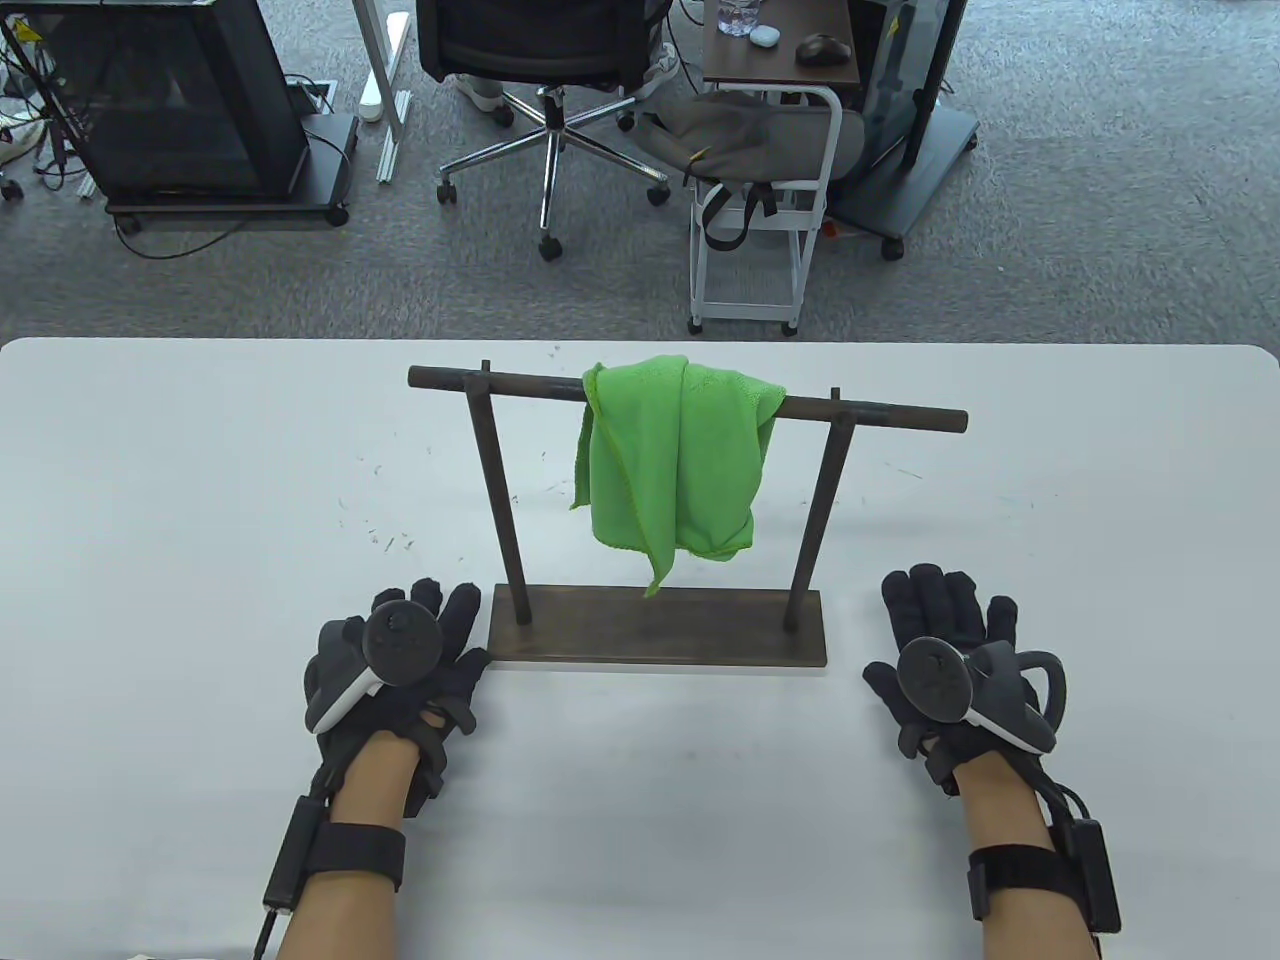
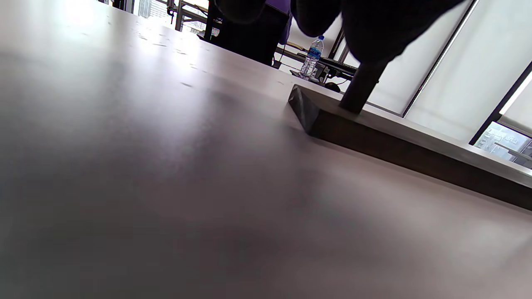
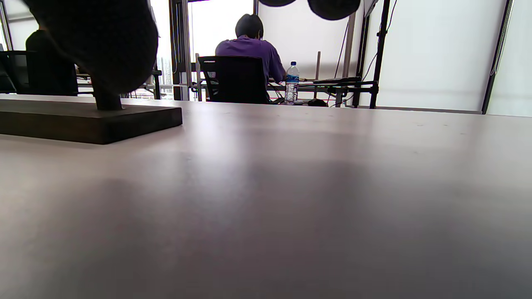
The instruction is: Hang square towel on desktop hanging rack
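Note:
A green square towel (image 1: 672, 455) hangs bunched over the top bar of a dark wooden rack (image 1: 657, 638) that stands mid-table. My left hand (image 1: 425, 640) rests flat on the table, fingers spread, just left of the rack's base. My right hand (image 1: 945, 615) rests flat on the table to the right of the base, a small gap away. Both hands hold nothing. The left wrist view shows the base's corner (image 2: 307, 114) and one post; the right wrist view shows the base's end (image 3: 124, 118). The towel is not seen in the wrist views.
The white table (image 1: 200, 560) carries small dark specks left of the rack. Beyond its far edge are an office chair (image 1: 545, 70), a white cart (image 1: 760, 230) and a black cabinet (image 1: 180, 100). A water bottle (image 3: 291, 83) stands on a desk behind.

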`<state>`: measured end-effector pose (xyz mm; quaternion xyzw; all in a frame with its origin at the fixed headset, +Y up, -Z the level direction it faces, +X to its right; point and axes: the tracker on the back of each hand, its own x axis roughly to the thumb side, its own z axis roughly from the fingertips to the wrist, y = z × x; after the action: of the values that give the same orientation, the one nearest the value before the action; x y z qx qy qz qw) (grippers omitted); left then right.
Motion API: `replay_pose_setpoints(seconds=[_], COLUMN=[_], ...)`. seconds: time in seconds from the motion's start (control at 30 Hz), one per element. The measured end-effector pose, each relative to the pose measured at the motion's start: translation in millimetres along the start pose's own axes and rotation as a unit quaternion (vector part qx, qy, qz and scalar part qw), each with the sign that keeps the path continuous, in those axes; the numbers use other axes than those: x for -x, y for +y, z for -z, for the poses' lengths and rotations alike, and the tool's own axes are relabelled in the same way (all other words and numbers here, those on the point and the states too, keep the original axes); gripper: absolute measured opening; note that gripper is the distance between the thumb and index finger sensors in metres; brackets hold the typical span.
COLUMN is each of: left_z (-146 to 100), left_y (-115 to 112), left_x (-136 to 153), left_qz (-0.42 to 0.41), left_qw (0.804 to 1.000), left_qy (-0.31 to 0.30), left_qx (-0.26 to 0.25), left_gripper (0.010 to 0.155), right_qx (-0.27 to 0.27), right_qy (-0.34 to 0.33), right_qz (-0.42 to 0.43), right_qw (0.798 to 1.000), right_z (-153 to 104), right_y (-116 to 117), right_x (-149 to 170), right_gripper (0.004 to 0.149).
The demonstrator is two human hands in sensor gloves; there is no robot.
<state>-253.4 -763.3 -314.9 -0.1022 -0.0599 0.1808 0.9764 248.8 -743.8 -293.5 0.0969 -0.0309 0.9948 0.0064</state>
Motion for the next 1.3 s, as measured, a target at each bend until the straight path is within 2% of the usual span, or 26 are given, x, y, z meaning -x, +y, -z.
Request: replay_pose_setpoints(seconds=[0.53, 1.13, 1.3], left_z=[-2.4, -6.2, -3.6], left_y=[4.6, 3.7, 3.2], left_x=[-2.1, -2.1, -2.4], left_qz=[-0.011, -0.036, -0.019], left_qw=[1.0, 0.999, 1.0], left_qy=[-0.013, -0.013, -0.01], left_qx=[-0.021, -0.016, -0.008], left_gripper=[0.07, 0.07, 0.07], right_qx=[-0.018, -0.028, -0.029], right_qy=[0.001, 0.005, 0.009], right_qz=[-0.004, -0.007, -0.006], right_qw=[1.0, 1.0, 1.0], right_z=[3.4, 2.3, 2.5], right_y=[4.6, 8.2, 8.3], right_x=[-3.2, -1.2, 0.1], right_gripper=[0.087, 0.086, 0.086])
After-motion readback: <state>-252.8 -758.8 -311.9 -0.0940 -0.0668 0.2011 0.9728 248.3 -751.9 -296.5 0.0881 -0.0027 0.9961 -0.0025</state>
